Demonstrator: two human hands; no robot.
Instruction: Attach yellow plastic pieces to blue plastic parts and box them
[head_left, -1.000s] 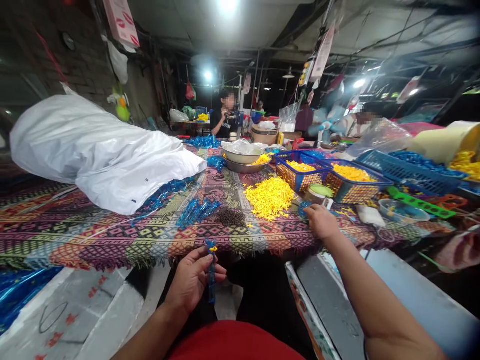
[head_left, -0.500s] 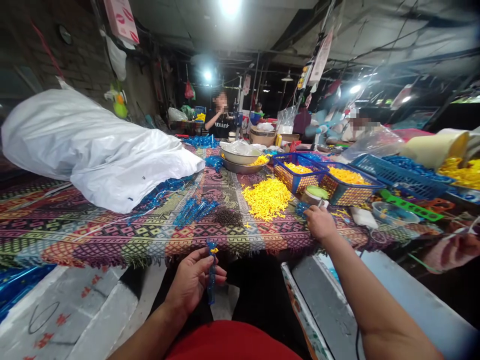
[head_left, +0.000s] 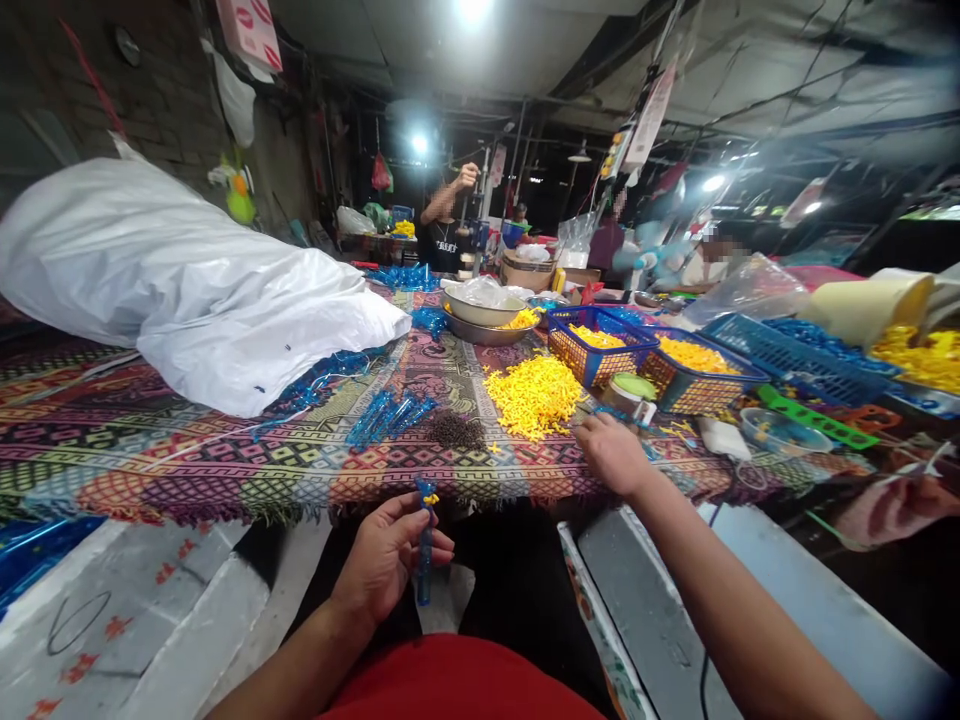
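Near the table's front edge, my left hand (head_left: 386,555) pinches a translucent blue plastic piece (head_left: 425,560) with a small yellow part near its top. My right hand (head_left: 611,450) is over the table at the right edge of a pile of small yellow pieces (head_left: 534,395); its fingertips are closed, and what they hold is too small to make out. A small heap of dark bits (head_left: 457,431) lies left of the yellow pile. Several blue plastic pieces (head_left: 390,415) lie further left.
A large white sack (head_left: 225,285) covers the left of the patterned cloth (head_left: 247,470). Blue baskets (head_left: 701,390) of yellow pieces, stacked bowls (head_left: 484,325) and a round container (head_left: 628,397) stand behind. A person (head_left: 444,240) is across the table.
My right hand has moved left from beside the round container toward the yellow pile. My left hand keeps its hold on the blue piece. The person across has raised an arm.
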